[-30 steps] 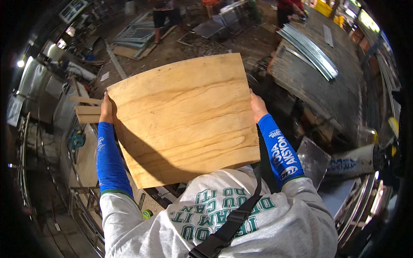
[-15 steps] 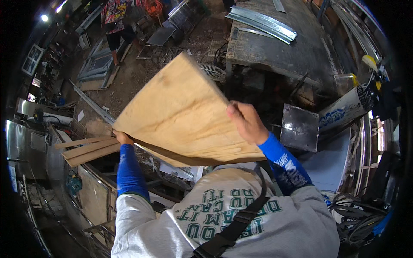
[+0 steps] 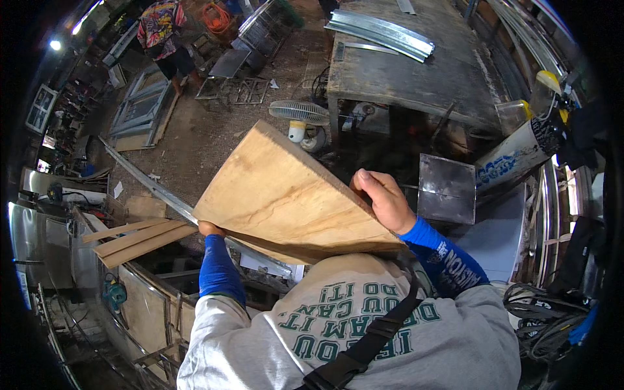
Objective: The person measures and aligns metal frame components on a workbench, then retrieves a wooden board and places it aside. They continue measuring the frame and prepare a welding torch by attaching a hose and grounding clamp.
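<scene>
In front of my chest is a large plywood panel (image 3: 292, 201), tilted, with its pale grained face up and one corner pointing away from me. My left hand (image 3: 211, 229) is closed round its left corner, with most of the fingers hidden under the wood. Along the right edge, my right hand (image 3: 383, 198) has its fingers curled against the panel, the thumb lying on top of the fist. Behind the left hand, a long metal bar (image 3: 153, 185) runs away to the far left, and thin wooden strips (image 3: 143, 240) lie beside it.
A workbench (image 3: 416, 84) carrying metal channels (image 3: 383, 36) stands at the far right. On the floor are a fan (image 3: 299, 120) and metal frames (image 3: 140, 107). Another person (image 3: 162, 39) stands at far left. A dark square sheet (image 3: 447, 188) and coiled cables (image 3: 546, 318) are at right.
The panel has come down and closer to me, its far corner lower in view. My left hand has shifted right and nearer. The fan shows more fully.
</scene>
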The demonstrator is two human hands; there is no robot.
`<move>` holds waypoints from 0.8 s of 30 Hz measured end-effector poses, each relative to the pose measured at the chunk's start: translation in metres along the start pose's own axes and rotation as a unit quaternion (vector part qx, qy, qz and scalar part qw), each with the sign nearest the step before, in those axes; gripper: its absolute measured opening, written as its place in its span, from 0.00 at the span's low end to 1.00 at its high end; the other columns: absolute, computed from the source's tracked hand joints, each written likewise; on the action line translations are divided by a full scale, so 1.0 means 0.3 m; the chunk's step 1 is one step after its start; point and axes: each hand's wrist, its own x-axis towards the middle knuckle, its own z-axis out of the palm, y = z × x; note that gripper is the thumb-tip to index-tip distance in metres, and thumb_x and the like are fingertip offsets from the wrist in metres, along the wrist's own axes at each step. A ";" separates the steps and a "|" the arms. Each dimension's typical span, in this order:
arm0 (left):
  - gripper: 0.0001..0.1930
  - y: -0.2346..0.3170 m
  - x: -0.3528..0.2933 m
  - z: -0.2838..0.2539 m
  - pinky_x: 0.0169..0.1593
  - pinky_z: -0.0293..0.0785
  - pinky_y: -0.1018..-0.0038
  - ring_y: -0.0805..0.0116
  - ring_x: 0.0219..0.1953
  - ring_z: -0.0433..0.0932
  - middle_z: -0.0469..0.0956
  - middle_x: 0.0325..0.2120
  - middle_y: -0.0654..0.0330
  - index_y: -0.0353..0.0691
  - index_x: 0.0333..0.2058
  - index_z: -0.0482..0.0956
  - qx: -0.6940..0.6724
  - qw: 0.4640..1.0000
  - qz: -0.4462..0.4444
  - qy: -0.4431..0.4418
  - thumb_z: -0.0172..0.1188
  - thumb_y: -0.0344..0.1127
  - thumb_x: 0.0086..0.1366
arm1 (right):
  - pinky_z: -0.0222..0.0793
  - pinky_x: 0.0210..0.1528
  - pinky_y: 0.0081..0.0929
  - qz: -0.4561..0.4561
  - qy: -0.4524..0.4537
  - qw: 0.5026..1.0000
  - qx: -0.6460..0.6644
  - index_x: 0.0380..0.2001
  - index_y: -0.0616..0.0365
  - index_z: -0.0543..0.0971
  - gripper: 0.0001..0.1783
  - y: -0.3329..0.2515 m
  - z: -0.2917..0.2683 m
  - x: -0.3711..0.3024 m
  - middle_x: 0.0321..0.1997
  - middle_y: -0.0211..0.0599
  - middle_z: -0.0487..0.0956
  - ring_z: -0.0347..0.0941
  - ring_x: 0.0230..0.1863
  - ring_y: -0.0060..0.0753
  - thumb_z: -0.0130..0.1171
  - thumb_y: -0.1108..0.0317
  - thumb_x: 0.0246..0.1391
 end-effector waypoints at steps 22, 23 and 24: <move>0.26 -0.055 0.170 0.060 0.53 0.71 0.61 0.56 0.49 0.77 0.79 0.48 0.52 0.33 0.52 0.78 0.229 0.971 0.015 0.069 0.42 0.48 0.70 | 0.64 0.32 0.50 0.074 0.150 0.895 -0.414 0.22 0.64 0.75 0.38 0.100 -0.161 0.238 0.26 0.64 0.73 0.70 0.34 0.72 0.46 0.38 0.69; 0.28 -0.051 0.199 0.046 0.54 0.71 0.60 0.55 0.50 0.77 0.79 0.50 0.50 0.29 0.52 0.78 0.220 0.973 0.027 0.069 0.42 0.49 0.71 | 0.64 0.32 0.45 0.050 0.171 0.885 -0.429 0.18 0.65 0.74 0.40 0.149 -0.185 0.245 0.22 0.55 0.76 0.74 0.27 0.58 0.46 0.37 0.69; 0.29 -0.054 0.225 0.035 0.54 0.71 0.61 0.55 0.50 0.77 0.79 0.51 0.50 0.29 0.52 0.77 0.229 0.970 0.045 0.067 0.42 0.50 0.71 | 0.64 0.33 0.42 0.061 0.147 0.907 -0.390 0.19 0.65 0.74 0.40 0.192 -0.225 0.252 0.22 0.48 0.77 0.74 0.27 0.48 0.46 0.37 0.70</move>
